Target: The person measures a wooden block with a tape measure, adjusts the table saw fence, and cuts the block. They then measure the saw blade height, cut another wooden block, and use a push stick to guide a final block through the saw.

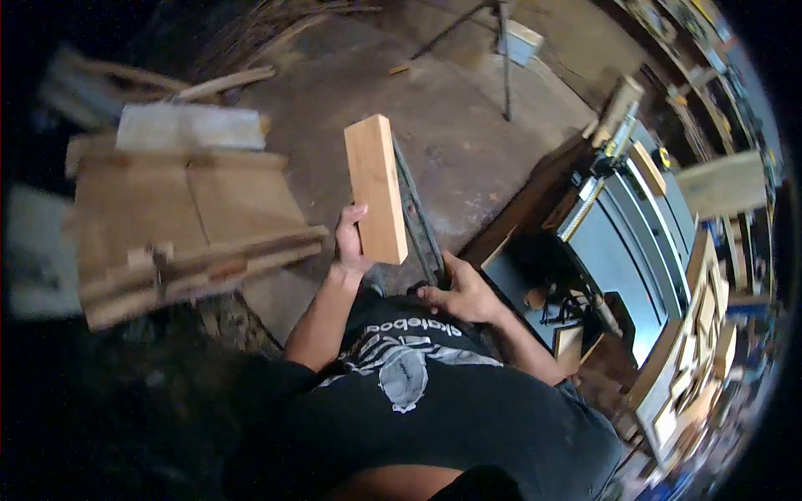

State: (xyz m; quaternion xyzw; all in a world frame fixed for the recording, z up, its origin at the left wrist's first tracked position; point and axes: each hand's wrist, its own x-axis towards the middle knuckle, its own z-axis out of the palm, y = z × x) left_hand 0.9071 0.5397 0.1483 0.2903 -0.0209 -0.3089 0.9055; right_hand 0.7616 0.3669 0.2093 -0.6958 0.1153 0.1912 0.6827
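My left hand (351, 238) grips a light rectangular wooden block (376, 192) by its lower left side. The block is raised in front of my body, its long side nearly upright in the view. To its right, my right hand (468, 294) is curled at the lower end of a long, narrow metal piece (420, 217). Thumb and fingers lie on either side of that end, and the exact grip is partly hidden. The metal piece runs up behind the block.
A brown panelled workbench (142, 217) stands at the left. At the right is a table saw (626, 242), beside a surface heaped with wood offcuts (697, 359). Thin metal legs (506, 75) and a pale bin (522, 43) are on the far floor.
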